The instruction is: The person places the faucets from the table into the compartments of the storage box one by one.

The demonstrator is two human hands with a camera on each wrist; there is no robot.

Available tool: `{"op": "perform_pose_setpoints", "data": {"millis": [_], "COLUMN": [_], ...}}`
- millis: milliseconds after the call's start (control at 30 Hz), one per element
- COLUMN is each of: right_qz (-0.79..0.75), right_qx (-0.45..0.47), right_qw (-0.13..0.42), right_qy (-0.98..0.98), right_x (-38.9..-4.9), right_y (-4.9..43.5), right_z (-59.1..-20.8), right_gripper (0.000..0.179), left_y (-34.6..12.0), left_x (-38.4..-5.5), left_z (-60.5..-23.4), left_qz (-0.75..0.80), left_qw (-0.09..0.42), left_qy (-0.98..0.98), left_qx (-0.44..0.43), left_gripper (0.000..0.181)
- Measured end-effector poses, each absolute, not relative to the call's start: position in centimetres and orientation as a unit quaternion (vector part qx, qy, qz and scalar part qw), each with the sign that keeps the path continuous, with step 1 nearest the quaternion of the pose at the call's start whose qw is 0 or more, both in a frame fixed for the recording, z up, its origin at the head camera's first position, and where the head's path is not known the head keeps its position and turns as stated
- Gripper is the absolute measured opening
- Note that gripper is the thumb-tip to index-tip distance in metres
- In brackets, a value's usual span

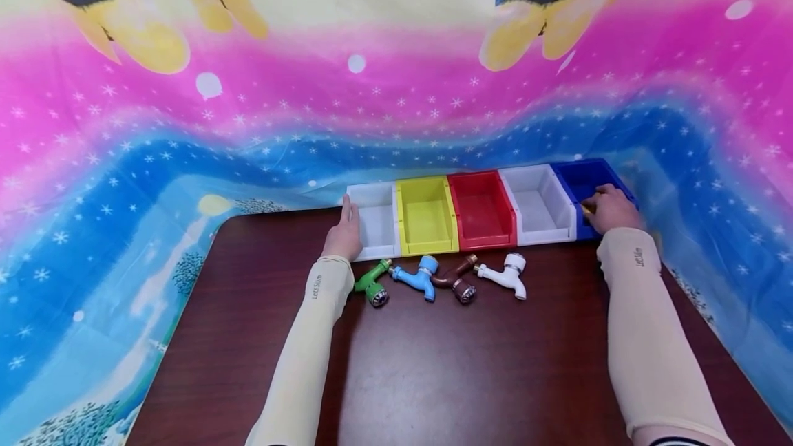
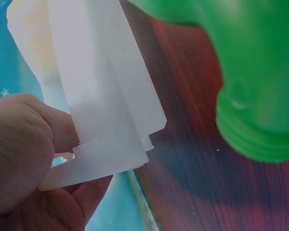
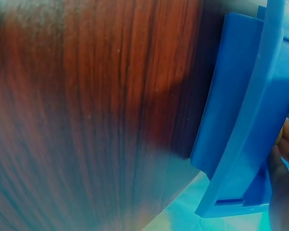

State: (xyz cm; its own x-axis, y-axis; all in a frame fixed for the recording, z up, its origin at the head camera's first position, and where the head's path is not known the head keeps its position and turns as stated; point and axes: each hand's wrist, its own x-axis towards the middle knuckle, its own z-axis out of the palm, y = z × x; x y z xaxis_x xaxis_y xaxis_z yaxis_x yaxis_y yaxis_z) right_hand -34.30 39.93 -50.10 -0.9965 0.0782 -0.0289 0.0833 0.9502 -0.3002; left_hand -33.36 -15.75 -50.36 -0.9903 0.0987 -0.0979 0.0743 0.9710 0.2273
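In the head view, a row of joined plastic bins lies along the far edge of the brown wood-grain bench (image 1: 421, 370). At its left end, the left hand (image 1: 343, 234) grips the side of an open white plastic bin (image 1: 376, 226). A yellow bin (image 1: 427, 215), a red bin (image 1: 480, 212) and a grey-white bin (image 1: 537, 210) follow. By the far right corner, the right hand (image 1: 613, 209) pinches a small, mostly hidden yellow piece (image 1: 586, 211) at the dark blue plastic bin (image 1: 582, 177). Before the row lie a green faucet (image 1: 373, 285), a light-blue faucet (image 1: 423, 279), a dark brown faucet (image 1: 455, 282) and a white faucet (image 1: 509, 275).

In the left wrist view, the white bin's wall sits clamped between the left hand's digits; the green faucet looms near the camera.

In the right wrist view, the right hand is partly hidden behind the blue bin, a bit of yellow beside its fingers (image 3: 288, 151).
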Motion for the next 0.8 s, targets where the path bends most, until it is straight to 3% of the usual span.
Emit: {"op": "perform_pose_setpoints", "data": {"millis": [200, 800], "right_qz": [-0.158, -0.102], "right_qx": [0.048, 0.003], "right_qw": [0.018, 0.011], "right_qy": [0.986, 0.995], "right_x": [-33.4, -35.2], "right_y": [39.1, 39.9], "right_z": [-49.0, -50.1], "right_gripper": [0.041, 0.038], "left_y": [-15.8, -16.0], "left_x": [-33.5, -33.2], "left_z": [-50.5, -50.4], "left_qz": [0.112, 0.113], "left_qw": [0.058, 0.047], "left_qy": [0.991, 0.991], "left_qx": [0.047, 0.053], "left_gripper": [0.082, 0.08]}}
